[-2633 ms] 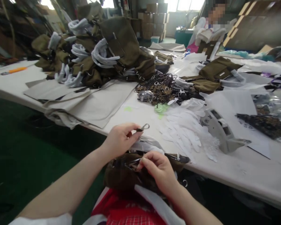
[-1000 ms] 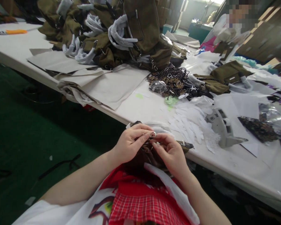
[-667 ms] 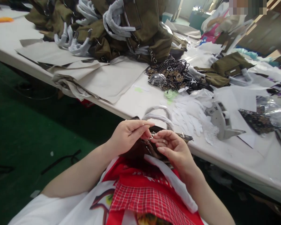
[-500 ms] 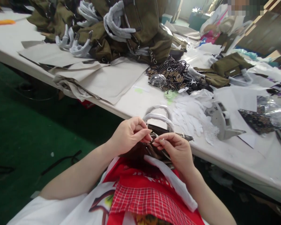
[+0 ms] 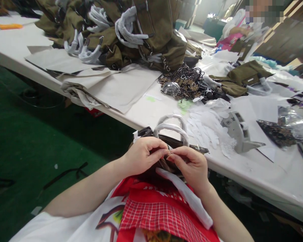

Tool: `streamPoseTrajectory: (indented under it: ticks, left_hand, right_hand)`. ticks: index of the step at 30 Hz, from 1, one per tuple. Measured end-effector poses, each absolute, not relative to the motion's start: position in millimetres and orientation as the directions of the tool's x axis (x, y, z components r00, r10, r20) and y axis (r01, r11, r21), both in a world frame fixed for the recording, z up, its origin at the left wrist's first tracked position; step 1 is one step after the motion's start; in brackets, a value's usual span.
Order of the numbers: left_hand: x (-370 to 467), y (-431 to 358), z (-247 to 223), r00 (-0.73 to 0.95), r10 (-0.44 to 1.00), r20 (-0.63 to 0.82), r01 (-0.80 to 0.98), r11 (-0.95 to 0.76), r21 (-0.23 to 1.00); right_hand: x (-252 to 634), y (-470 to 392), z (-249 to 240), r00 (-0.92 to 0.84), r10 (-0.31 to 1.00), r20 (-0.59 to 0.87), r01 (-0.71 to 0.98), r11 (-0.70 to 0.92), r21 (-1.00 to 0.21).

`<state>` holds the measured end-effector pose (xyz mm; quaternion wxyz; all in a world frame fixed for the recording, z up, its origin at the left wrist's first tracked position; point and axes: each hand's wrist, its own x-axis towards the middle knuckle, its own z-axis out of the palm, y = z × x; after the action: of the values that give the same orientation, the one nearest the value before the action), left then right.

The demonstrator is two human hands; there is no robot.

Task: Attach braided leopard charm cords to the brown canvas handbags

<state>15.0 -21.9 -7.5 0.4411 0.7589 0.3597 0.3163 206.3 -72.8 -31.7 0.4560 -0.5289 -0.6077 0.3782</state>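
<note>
A dark handbag (image 5: 173,140) with two wrapped handles (image 5: 174,126) rests between my body and the table edge. Over its front, my left hand (image 5: 143,154) is closed in a pinch, thumb against fingers. Facing it, my right hand (image 5: 192,164) pinches too, and the fingertips of both hands meet. Whatever lies between the fingertips is too small and covered to make out. A rolled dark strap (image 5: 145,131) shows on the bag behind my left hand. A white wrapped strip (image 5: 187,193) lies across my red apron (image 5: 141,208).
Olive bags (image 5: 154,33) are piled at the back of the table (image 5: 138,116). Nearer are tangled dark cords (image 5: 189,80), white tags (image 5: 204,131) and a grey tag gun (image 5: 238,131). Grey sheets (image 5: 123,87) overhang the edge. A person (image 5: 234,32) is at the far right.
Both hands have come together at the fingertips, my left hand moving slightly down and right. The rolled strap behind my left hand has come into view. The camera view has shifted slightly.
</note>
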Motion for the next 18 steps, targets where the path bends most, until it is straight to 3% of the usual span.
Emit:
streamPoseTrajectory:
  ticks: [9,18]
  left_hand:
    - [15.0,-23.3,-5.6,0.519,0.835,0.184,0.290,-0.374,0.881]
    - [17.5,-28.0,-9.8,0.499,0.839,0.214,0.259,-0.381,0.887]
  right_hand:
    - [204.9,-74.0,-36.4,0.019,0.990,0.138,0.224,0.130,-0.966]
    - [204.5,-75.6,-37.0,-0.027,0.972,0.234,0.288,0.232,-0.929]
